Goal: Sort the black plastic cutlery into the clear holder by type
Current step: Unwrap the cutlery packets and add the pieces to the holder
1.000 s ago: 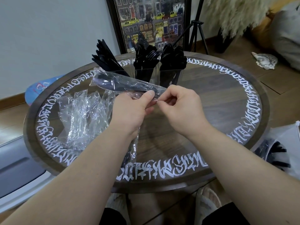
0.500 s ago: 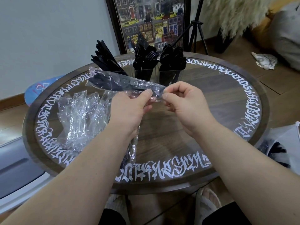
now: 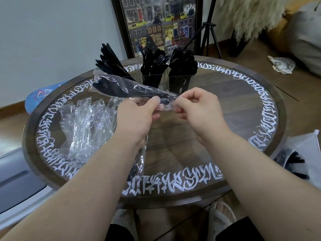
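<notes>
A clear plastic sleeve with black cutlery inside (image 3: 121, 86) is held above the round table, pointing up and left. My left hand (image 3: 139, 117) pinches the sleeve near its open end, and my right hand (image 3: 198, 108) pinches the end of the wrapper just to the right. Behind them stands the clear holder (image 3: 166, 80) with three compartments: black knives (image 3: 109, 61) on the left, forks (image 3: 154, 63) in the middle, spoons (image 3: 184, 63) on the right.
A pile of empty clear wrappers (image 3: 86, 126) lies on the table's left side. The round wooden table (image 3: 234, 108) has white lettering around its rim. A bag with more black cutlery (image 3: 295, 160) sits at the right, off the table. A framed picture (image 3: 156, 23) and a tripod (image 3: 210, 32) stand behind.
Both hands have lifted the wrapped cutlery slightly higher, and my right hand has shifted its pinch onto the wrapper's end, a bit apart from my left.
</notes>
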`<action>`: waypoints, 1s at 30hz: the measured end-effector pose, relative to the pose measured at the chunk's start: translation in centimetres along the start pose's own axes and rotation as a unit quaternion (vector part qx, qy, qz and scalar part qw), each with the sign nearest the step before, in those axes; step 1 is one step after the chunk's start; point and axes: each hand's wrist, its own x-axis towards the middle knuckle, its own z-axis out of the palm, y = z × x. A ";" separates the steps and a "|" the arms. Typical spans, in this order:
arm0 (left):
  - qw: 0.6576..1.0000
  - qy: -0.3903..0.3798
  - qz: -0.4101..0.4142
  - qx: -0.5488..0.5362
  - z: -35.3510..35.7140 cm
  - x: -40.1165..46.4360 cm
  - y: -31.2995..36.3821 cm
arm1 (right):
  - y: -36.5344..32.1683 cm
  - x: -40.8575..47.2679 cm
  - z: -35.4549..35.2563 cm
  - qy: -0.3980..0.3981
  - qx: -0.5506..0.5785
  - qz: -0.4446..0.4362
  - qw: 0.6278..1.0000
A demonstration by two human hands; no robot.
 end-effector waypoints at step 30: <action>0.999 0.025 0.023 -0.017 -0.2 0.5 0.1 | 0.5 0.3 0.4 -0.046 0.059 0.100 0.992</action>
